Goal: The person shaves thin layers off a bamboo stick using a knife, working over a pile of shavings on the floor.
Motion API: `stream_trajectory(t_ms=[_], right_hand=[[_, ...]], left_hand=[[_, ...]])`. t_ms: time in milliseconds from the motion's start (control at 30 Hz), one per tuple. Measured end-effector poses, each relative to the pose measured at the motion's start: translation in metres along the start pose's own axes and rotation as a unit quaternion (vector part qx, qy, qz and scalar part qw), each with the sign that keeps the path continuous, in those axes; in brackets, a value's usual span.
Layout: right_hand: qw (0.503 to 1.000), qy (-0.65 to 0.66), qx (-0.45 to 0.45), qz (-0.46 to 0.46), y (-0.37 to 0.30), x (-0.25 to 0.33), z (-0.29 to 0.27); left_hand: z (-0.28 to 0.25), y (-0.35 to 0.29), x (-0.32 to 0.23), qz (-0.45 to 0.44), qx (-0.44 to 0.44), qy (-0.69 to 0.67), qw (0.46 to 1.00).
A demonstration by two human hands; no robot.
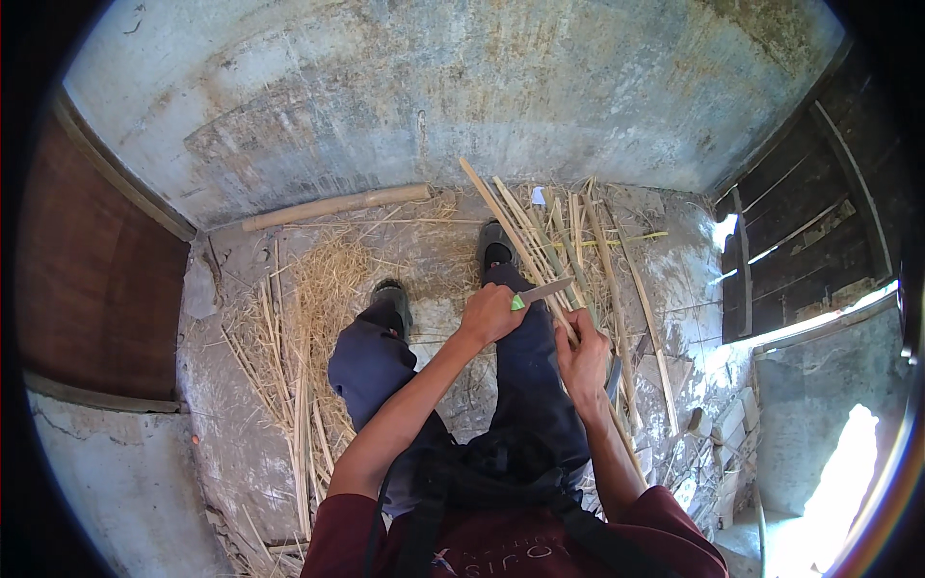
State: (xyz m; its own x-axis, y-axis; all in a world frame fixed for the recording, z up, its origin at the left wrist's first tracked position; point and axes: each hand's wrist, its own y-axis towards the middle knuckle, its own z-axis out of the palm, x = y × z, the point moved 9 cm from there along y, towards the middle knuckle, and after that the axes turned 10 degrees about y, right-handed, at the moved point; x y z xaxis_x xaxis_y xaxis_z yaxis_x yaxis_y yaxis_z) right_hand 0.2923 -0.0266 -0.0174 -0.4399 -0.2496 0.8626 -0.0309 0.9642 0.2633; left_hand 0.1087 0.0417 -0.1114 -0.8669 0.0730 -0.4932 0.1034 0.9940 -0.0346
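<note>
My left hand (489, 314) is closed round the green handle of a knife (547, 290). The blade points right and lies across a long, pale bamboo strip (511, 223). My right hand (584, 354) grips this strip a little nearer to me than the blade. The strip slants from the far wall, past my right leg, and seems to run on under my right forearm. Beside it several more bamboo strips (604, 252) lean or lie on the floor to the right. My fingers hide the part of the strip in my right hand.
Straw-like shavings (332, 289) and thin strips (303, 414) cover the floor at the left. A thick bamboo pole (337, 207) lies along the far wall. Bricks or blocks (730, 424) are piled at the right, near a dark plank wall (805, 226). My shoes (496, 246) stand on the floor ahead.
</note>
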Motion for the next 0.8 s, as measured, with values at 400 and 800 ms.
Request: stream_trajectory(t_ms=[400, 800], right_hand=[[1.0, -0.003, -0.003, 0.013, -0.0061, 0.0017, -0.0023], [1.0, -0.007, 0.001, 0.017, -0.009, 0.0073, -0.0021]], left_hand=[[0.0009, 0.0011, -0.0017, 0.019, -0.012, 0.027, 0.999], [-0.005, -0.0011, -0.003, 0.011, -0.024, 0.02, 0.999]])
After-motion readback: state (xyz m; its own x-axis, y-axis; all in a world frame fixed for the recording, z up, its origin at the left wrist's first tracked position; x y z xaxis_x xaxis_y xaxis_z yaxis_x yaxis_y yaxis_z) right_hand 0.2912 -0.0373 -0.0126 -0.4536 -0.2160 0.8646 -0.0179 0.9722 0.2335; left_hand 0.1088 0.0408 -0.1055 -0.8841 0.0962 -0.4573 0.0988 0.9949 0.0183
